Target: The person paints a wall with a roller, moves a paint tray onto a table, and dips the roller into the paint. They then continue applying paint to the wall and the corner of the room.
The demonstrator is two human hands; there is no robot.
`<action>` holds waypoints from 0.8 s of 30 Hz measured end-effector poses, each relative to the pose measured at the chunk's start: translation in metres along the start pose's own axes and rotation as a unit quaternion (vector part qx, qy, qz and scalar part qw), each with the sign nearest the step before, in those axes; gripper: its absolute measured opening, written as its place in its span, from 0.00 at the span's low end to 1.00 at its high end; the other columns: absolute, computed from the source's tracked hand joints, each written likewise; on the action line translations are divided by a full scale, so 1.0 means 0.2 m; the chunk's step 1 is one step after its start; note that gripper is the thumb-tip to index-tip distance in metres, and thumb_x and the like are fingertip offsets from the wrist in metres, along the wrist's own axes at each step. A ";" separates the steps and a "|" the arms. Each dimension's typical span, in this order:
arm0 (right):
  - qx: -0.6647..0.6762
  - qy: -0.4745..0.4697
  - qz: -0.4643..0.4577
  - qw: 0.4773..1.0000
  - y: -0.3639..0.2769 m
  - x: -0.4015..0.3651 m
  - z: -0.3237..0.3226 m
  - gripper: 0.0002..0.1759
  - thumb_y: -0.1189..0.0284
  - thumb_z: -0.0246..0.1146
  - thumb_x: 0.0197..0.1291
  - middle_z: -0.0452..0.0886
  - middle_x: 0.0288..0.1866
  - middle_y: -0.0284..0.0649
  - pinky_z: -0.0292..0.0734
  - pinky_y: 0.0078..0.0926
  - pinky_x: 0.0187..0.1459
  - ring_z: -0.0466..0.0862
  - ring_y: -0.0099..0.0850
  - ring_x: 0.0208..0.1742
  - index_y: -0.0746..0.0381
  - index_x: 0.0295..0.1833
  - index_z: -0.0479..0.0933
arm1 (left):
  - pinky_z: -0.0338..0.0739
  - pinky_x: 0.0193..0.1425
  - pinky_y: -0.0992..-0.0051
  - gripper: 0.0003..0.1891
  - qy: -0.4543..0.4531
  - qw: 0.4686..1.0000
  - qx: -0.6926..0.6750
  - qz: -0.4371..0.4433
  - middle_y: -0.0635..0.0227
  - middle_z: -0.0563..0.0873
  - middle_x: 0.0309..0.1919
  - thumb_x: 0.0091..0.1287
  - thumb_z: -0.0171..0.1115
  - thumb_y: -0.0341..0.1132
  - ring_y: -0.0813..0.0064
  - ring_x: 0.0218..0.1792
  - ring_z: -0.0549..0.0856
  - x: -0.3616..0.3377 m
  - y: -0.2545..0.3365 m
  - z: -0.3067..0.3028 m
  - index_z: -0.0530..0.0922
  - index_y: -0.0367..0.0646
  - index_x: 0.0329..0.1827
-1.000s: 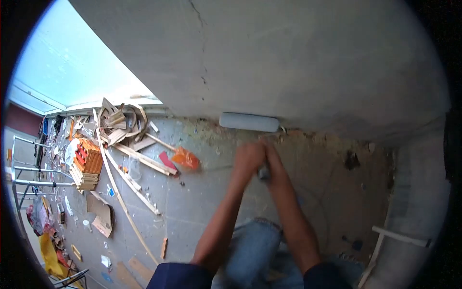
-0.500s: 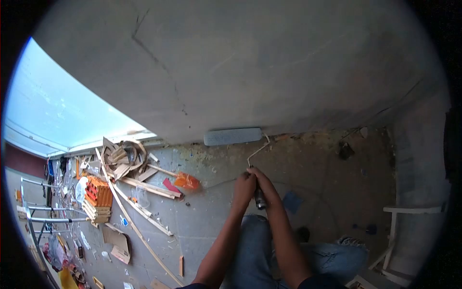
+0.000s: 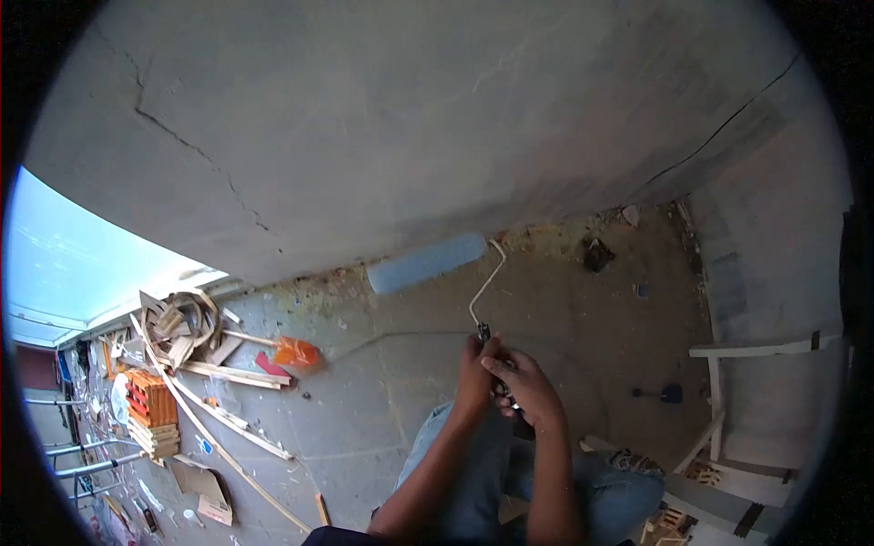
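A paint roller with a long light-blue sleeve point(image 3: 428, 263) and a bent white wire frame point(image 3: 488, 284) extends from my hands toward the foot of the wall point(image 3: 364, 136). My left hand point(image 3: 475, 375) is closed around the roller's dark handle near the base of the wire. Just beside it on the right, my right hand point(image 3: 523, 382) has its fingers curled on the same handle, the thumb toward my left hand. The sleeve is tilted, its right end higher, and appears close to the wall's lower edge; contact cannot be made out.
Wood strips point(image 3: 228, 420), torn cardboard point(image 3: 202, 487), an orange-headed tool point(image 3: 297, 352) and a stack of orange blocks point(image 3: 151, 399) lie at the left. Metal rails point(image 3: 86, 450) stand at far left. A white wooden frame point(image 3: 715, 400) is at the right.
The view has turned, and floor items appear farther left. The roller sleeve has gone from nearly level to tilted. My right hand has shifted its grip, its fingers now more visible.
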State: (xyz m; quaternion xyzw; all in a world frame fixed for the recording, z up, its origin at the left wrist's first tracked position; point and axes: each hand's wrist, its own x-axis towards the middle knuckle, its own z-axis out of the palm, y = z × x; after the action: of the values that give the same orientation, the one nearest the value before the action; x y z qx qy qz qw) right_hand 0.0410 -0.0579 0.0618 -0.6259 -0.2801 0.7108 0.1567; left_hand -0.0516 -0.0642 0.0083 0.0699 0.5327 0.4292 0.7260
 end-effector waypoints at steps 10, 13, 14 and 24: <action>0.046 0.037 -0.054 0.997 -0.16 0.58 -0.01 0.06 0.74 0.60 0.50 0.67 0.16 0.32 0.59 0.21 0.10 0.65 0.21 0.11 0.64 0.29 0.69 | 0.63 0.11 0.72 0.13 -0.101 0.969 -0.178 -0.142 0.71 0.76 0.21 0.61 0.55 0.42 0.76 0.13 0.71 0.62 0.17 -0.04 0.69 0.50 0.21; 0.031 0.068 -0.083 0.994 -0.14 0.54 0.08 0.07 0.75 0.60 0.49 0.70 0.16 0.36 0.61 0.23 0.10 0.68 0.23 0.11 0.65 0.27 0.69 | 0.65 0.16 0.71 0.14 -0.200 0.944 -0.261 -0.032 0.70 0.75 0.21 0.61 0.56 0.42 0.75 0.15 0.71 0.86 -0.04 -0.21 0.69 0.49 0.19; 0.014 0.087 -0.099 0.991 -0.16 0.47 0.12 0.07 0.74 0.60 0.48 0.71 0.16 0.38 0.62 0.24 0.10 0.70 0.24 0.11 0.66 0.27 0.69 | 0.66 0.18 0.71 0.14 -0.231 0.932 -0.277 0.009 0.69 0.75 0.21 0.61 0.57 0.42 0.75 0.17 0.72 0.92 -0.06 -0.23 0.69 0.49 0.19; -0.061 0.136 -0.367 0.918 0.06 0.60 0.13 0.11 0.76 0.57 0.43 0.73 0.13 0.46 0.70 0.27 0.12 0.76 0.30 0.11 0.74 0.32 0.69 | 0.72 0.39 0.69 0.11 -0.162 0.966 -0.200 -0.040 0.68 0.73 0.21 0.64 0.53 0.40 0.69 0.29 0.76 0.72 0.03 -0.25 0.70 0.44 0.27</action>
State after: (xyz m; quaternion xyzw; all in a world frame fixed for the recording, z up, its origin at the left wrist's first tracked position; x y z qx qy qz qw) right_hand -0.0030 -0.0027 -0.0402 -0.5781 -0.5094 0.4925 0.4047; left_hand -0.0867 0.0232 -0.1120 -0.0292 0.3143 0.4805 0.8182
